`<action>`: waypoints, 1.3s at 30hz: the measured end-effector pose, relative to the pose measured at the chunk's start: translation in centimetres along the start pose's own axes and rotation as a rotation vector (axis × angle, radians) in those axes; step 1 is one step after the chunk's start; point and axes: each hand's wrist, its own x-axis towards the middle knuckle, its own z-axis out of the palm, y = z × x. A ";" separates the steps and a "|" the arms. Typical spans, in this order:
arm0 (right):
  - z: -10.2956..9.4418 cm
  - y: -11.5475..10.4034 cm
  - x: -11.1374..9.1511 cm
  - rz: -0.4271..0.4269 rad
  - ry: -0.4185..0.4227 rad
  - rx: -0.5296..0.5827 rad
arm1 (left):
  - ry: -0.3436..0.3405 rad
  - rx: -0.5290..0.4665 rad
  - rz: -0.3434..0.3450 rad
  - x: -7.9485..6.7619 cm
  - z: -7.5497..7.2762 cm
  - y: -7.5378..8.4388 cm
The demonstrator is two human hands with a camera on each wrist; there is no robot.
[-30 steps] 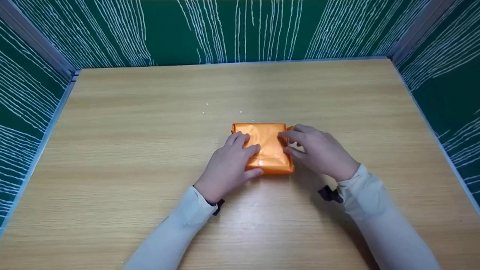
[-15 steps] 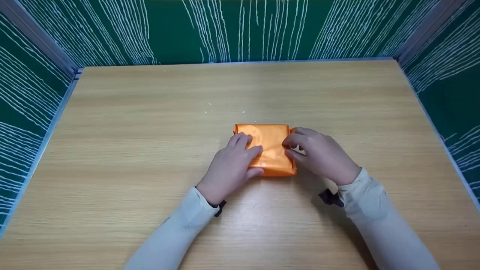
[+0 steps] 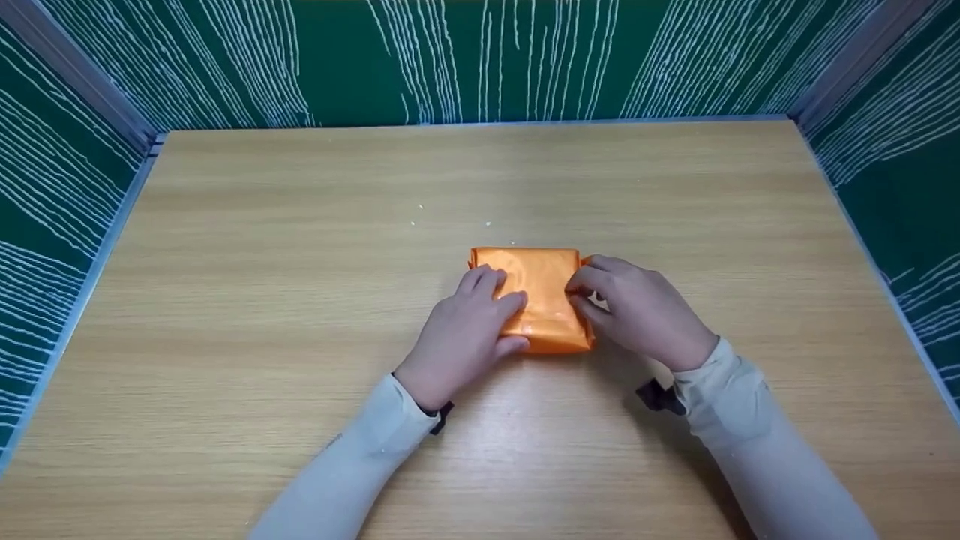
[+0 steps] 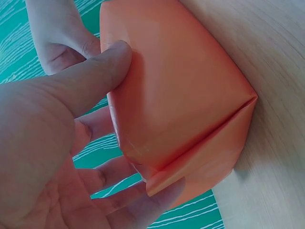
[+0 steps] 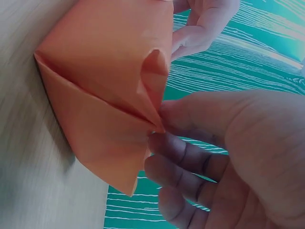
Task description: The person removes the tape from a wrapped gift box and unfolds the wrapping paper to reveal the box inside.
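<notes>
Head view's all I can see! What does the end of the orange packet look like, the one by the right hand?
Observer: The right wrist view shows a slanting crease on that end of the orange packet, running to where the right hand pinches it.
Operator: Ooh! And the other end, by the left hand?
Observer: The left wrist view shows a slanting fold there too.
</notes>
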 end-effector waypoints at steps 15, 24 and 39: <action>0.2 0.4 0.4 0.002 -0.007 0.006 | 0.047 0.021 0.032 0.1 -0.1 -0.2; 0.2 0.4 0.2 -0.023 0.026 0.010 | 0.034 0.000 0.026 0.0 0.0 -0.2; 0.2 0.5 0.2 -0.004 0.020 0.002 | 0.035 0.009 0.024 0.0 0.2 -0.2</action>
